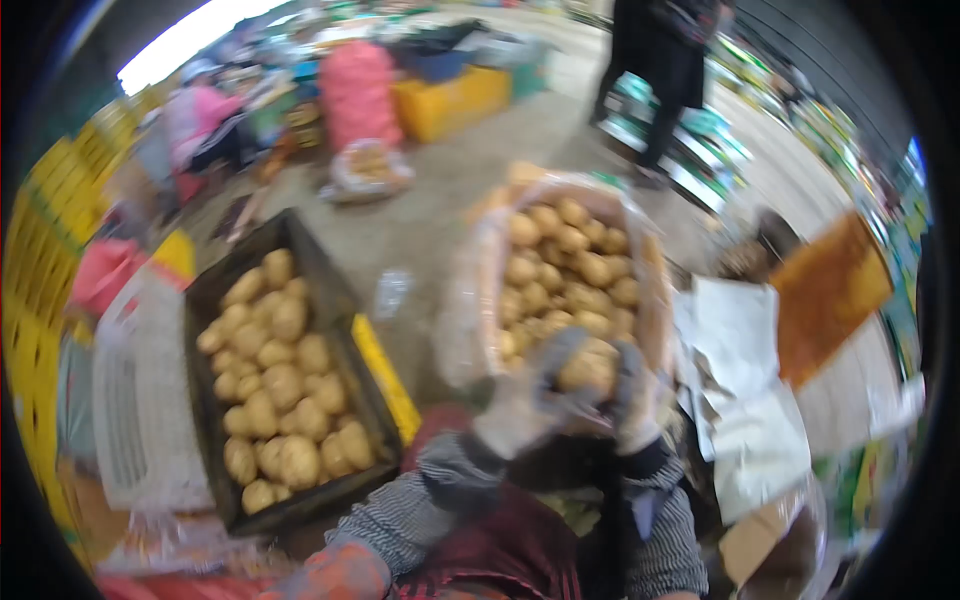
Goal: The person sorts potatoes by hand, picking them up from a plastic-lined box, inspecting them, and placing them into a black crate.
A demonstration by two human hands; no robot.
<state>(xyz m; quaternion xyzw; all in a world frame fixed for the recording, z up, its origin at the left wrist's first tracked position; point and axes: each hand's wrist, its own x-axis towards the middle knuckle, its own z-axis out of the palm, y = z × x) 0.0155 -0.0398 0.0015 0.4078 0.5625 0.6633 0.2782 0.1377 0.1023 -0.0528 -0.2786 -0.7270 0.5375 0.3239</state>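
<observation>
Both my hands wear light gloves with dark grey fingers. They meet around one potato (588, 368) at the near edge of a plastic-lined box (652, 270) full of potatoes. My left hand (535, 395) presses on the potato's left side, its fingers slightly blurred. On the right side of the same potato, my right hand (636, 395) closes in with curved fingers. To the left lies a dark crate (335, 290) holding several potatoes (285, 385).
Yellow crates (45, 300) stack at the far left beside a white crate (140, 400). A person (665, 80) in dark clothes stands beyond the box; another (205, 120) in pink sits back left. Behind are a pink sack (360, 95) and yellow bin (455, 100). White sheets (745, 390) lie right.
</observation>
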